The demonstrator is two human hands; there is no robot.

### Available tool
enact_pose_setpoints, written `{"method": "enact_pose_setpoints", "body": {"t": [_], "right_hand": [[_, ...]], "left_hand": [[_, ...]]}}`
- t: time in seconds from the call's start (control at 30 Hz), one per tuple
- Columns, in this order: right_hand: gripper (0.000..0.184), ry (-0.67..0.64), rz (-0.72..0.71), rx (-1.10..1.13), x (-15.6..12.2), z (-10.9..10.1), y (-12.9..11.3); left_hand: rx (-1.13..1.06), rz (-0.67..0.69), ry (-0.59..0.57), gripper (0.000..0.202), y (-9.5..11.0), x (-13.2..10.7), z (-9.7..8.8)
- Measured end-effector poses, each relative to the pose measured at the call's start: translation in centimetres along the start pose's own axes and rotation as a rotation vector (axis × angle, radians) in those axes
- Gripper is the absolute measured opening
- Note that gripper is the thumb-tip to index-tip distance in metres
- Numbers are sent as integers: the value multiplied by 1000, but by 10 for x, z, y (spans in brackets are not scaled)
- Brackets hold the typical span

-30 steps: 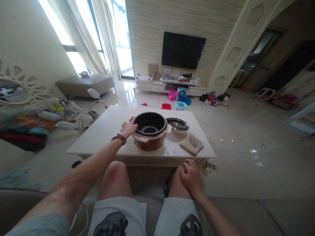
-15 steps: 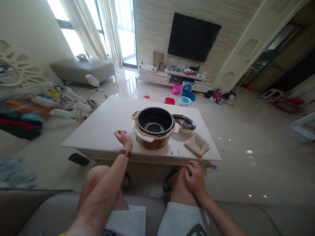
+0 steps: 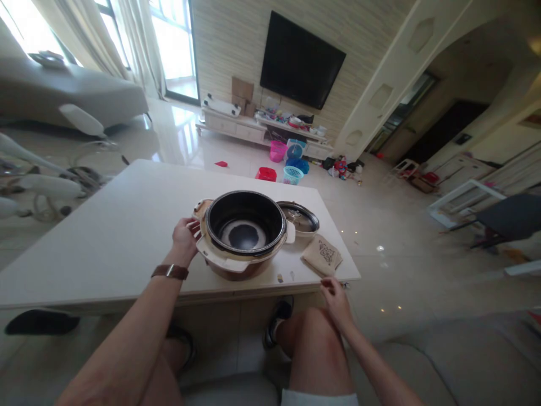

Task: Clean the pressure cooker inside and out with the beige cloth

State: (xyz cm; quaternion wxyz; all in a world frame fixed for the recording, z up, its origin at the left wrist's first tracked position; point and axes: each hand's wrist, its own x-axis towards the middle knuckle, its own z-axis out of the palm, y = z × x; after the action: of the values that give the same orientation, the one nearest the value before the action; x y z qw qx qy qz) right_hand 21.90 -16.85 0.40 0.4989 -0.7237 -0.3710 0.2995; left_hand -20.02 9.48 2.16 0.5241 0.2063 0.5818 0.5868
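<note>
An electric cooker (image 3: 230, 265) with a brown body and pale rim stands lidless on the white table. Its black inner pot (image 3: 247, 225) is in place, with nothing seen inside. My left hand (image 3: 185, 239) is at the cooker's left side, fingers apart and partly behind its rim; whether they touch it is hard to tell. Right of the cooker lies its round lid (image 3: 301, 219), inner side up. A folded beige cloth (image 3: 323, 255) with a dark pattern is near the table's right corner. My right hand (image 3: 333, 293), loosely curled and holding nothing visible, hovers just in front of the cloth.
The white table (image 3: 139, 225) spans the space before my knees. Two small items (image 3: 279, 278) lie near its front edge. Beyond it, a red basin (image 3: 266, 174), a light blue basket (image 3: 292, 175) and a pink basket (image 3: 278, 151) stand on the floor. A white lamp (image 3: 51, 186) is at left.
My left hand has moved from beside the cooker to its left side, its fingers opening out. My right hand has lifted off my knee towards the cloth. The view has tilted and moved closer.
</note>
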Motion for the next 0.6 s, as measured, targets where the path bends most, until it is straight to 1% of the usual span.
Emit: {"method": "enact_pose_setpoints", "body": {"t": [0.03,0.07,0.17,0.27,0.33,0.4,0.53,0.6], "right_hand": [[16,27,191,207,21,8,-3],[16,36,255,285,42,17,-6],[13,-2,362,432,102,48,-19],[19,-12,426,551,147,79,-31],[19,11,436,613,167,95,-37],[16,42,449,647,182,106,-40],[7,120,498,643,200,118,-39],[12,151,508,628,205,120,-38]], "left_hand": [[-62,-22,-32,11,2,2,-4],[-132,-50,-63,10,3,4,-8],[-283,-100,-107,6,7,5,-16],[-322,-105,-95,5,10,1,-12],[-315,-109,-77,4,12,-3,-5],[-315,-127,-58,3,14,-5,3],[-348,-127,-24,10,16,-7,12],[-344,-98,-21,15,17,-7,13]]}}
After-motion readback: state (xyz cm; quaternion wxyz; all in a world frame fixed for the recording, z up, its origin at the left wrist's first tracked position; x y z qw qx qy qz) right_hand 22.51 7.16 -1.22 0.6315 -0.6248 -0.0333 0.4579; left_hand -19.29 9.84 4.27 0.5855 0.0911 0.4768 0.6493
